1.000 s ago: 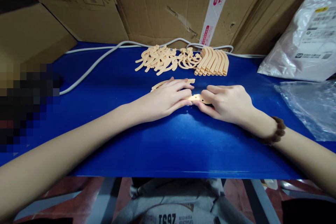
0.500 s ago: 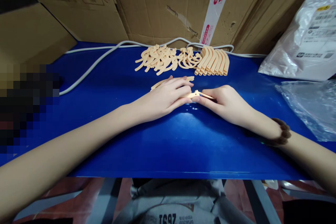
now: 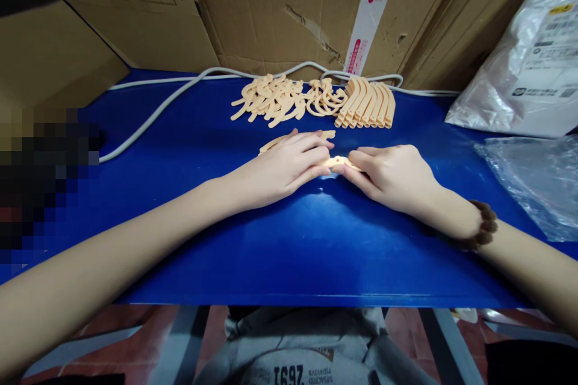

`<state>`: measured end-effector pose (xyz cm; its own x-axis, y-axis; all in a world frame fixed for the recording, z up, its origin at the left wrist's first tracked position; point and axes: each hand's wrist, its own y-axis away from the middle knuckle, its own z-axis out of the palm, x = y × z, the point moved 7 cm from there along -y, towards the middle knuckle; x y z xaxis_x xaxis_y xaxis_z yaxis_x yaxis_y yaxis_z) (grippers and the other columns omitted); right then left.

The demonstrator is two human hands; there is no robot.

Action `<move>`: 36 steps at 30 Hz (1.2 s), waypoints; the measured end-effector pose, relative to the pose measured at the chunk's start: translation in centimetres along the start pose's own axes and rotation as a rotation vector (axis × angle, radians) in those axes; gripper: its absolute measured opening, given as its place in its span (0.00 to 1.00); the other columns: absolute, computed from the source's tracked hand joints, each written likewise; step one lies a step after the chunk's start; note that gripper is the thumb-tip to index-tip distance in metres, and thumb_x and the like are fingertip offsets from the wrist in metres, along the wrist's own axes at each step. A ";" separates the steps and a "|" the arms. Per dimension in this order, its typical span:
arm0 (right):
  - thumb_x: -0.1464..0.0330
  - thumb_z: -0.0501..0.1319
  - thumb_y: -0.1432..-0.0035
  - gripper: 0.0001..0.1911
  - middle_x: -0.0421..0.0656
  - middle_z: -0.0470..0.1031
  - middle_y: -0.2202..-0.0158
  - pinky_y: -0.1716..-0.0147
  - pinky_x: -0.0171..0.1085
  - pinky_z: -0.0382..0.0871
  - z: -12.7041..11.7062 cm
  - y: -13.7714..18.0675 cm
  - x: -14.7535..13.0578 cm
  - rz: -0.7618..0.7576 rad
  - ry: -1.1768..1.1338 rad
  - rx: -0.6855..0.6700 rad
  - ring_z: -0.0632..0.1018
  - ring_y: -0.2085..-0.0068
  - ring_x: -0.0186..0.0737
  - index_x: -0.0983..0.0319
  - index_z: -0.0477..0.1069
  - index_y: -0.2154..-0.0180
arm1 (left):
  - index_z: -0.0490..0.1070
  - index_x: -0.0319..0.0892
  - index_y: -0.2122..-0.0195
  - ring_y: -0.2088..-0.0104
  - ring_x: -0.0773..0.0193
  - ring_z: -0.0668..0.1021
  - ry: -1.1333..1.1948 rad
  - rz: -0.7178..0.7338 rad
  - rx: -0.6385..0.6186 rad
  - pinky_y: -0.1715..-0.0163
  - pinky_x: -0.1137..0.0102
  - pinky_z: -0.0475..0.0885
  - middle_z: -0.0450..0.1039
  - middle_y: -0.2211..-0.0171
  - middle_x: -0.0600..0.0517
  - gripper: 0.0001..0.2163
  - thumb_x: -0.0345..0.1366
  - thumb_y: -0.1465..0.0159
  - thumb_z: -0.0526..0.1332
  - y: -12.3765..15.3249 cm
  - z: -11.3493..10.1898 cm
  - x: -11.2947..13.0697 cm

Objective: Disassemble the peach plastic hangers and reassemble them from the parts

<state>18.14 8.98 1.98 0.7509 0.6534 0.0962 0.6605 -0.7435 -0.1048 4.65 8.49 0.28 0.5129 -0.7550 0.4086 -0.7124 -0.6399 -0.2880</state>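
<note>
Between my hands is a small cream plastic piece (image 3: 338, 162) with a hole in it, mostly covered by fingers. My left hand (image 3: 295, 162) grips its left end, palm down. On the right end, the thumb and fingers of my right hand (image 3: 389, 171) are pinched close. Another curved cream plastic strip (image 3: 270, 145) lies just beyond my left hand, partly hidden under it. Farther back sit a heap of flat curved cream pieces (image 3: 271, 99), a small pile of cream hook-like rings (image 3: 324, 98) and a neat row of curved cream tubes (image 3: 368, 103).
A blue tabletop (image 3: 280, 252) spans the view. Behind it stand cardboard boxes (image 3: 271, 12), with a white cable (image 3: 180, 96) running along the back. At the right are a white plastic parcel bag (image 3: 524, 72) and a clear plastic bag (image 3: 537, 180).
My right hand has rolled over and pressed its fingers closer to the piece. The thin arm that stuck out to the right now lies in line under my fingers. My left hand stays put.
</note>
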 end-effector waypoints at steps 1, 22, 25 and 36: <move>0.52 0.36 0.27 0.34 0.43 0.71 0.74 0.76 0.36 0.44 0.0 0.0 0.0 -0.002 0.018 0.005 0.66 0.77 0.35 0.62 0.70 0.71 | 0.71 0.41 0.53 0.33 0.54 0.65 0.003 0.005 0.001 0.33 0.53 0.56 0.69 0.39 0.45 0.14 0.42 0.24 0.48 0.0 0.0 0.0; 0.49 0.46 0.30 0.33 0.39 0.65 0.81 0.77 0.37 0.40 -0.1 0.6 -0.3 -0.228 0.035 0.177 0.61 0.80 0.31 0.62 0.68 0.78 | 0.73 0.44 0.50 0.31 0.55 0.62 -0.046 0.084 -0.092 0.31 0.51 0.55 0.67 0.36 0.47 0.15 0.42 0.24 0.49 0.2 0.7 0.5; 0.49 0.49 0.31 0.31 0.38 0.63 0.82 0.78 0.37 0.41 0.0 0.8 -0.4 -0.284 -0.001 0.204 0.60 0.81 0.30 0.62 0.66 0.79 | 0.73 0.44 0.50 0.31 0.55 0.62 -0.044 0.105 -0.105 0.31 0.51 0.54 0.68 0.37 0.47 0.14 0.41 0.25 0.50 0.3 0.7 0.8; 0.53 0.51 0.31 0.29 0.37 0.63 0.83 0.78 0.37 0.42 -0.1 1.1 -1.2 -0.385 -0.031 0.237 0.61 0.81 0.30 0.62 0.65 0.80 | 0.73 0.46 0.49 0.30 0.53 0.60 -0.017 0.129 -0.148 0.31 0.47 0.52 0.67 0.36 0.46 0.15 0.42 0.25 0.49 0.3 0.6 1.5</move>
<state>17.95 7.34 1.86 0.4476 0.8828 0.1428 0.8714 -0.3946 -0.2914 5.47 7.09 0.23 0.4203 -0.8323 0.3614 -0.8346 -0.5109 -0.2060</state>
